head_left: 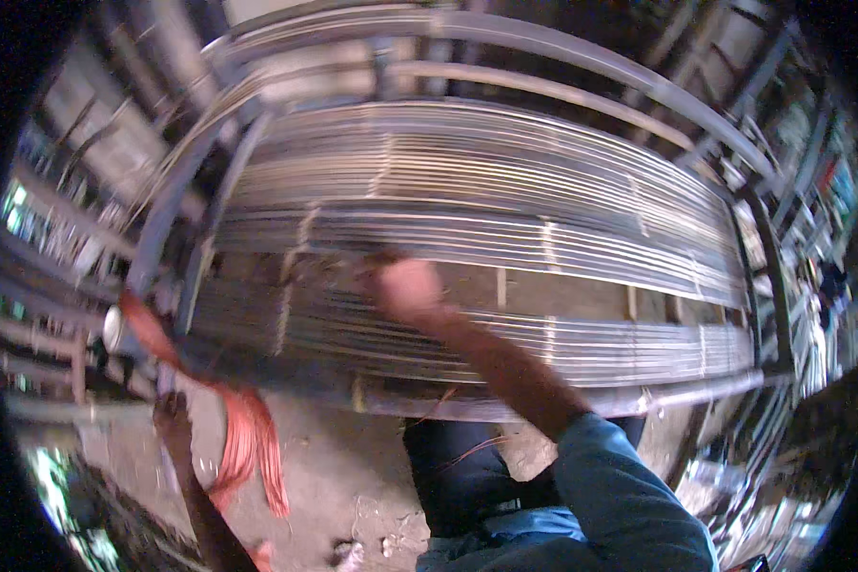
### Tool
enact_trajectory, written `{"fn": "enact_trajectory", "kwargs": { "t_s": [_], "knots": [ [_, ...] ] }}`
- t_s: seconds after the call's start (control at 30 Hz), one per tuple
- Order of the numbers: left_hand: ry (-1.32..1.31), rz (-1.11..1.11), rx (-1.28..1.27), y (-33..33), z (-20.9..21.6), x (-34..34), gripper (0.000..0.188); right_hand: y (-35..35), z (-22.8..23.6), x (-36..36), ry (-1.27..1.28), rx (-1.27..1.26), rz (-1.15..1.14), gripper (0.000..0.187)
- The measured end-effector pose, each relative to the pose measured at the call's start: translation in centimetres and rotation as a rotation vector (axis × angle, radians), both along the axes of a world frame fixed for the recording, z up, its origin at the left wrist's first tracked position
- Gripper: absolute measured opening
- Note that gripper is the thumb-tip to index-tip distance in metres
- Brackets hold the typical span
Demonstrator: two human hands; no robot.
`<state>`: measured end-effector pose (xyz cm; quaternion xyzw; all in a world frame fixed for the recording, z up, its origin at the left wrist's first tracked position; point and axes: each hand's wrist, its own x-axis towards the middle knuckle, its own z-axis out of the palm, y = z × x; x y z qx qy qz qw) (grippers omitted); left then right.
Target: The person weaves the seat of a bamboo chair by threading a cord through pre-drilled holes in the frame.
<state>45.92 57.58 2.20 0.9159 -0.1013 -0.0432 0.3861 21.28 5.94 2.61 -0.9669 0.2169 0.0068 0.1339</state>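
Note:
A long frame carries rows of thin pale slats, tied across with light bindings. My right hand is over the gap between two groups of slats, towards the nearer side. Motion smears its fingers, so what it holds, if anything, does not show. Down at the left, my left hand has its fingers curled beside the frame's near left corner; what is in them is too dark to make out. Orange-red strands drape from that corner and hang towards the ground.
A raised rail runs along the frame's far side. Bare earth with small scraps lies below. My knees are close to the near rail. Other wooden structures stand at the left; blurred clutter fills the right.

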Motion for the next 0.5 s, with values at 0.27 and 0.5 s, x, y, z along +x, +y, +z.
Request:
{"fn": "enact_trajectory", "kwargs": {
  "t_s": [0.27,0.5],
  "knots": [
    [-0.844,-0.181,0.218,-18.8,3.2,-4.4,0.056,-11.5,3.0,-18.5,-0.603,-0.251,0.015,0.021],
    [-0.521,-0.264,0.09,-30.8,0.2,-7.5,0.06,-12.7,3.0,-22.4,-0.531,-0.17,-0.01,0.017]
  ]
}}
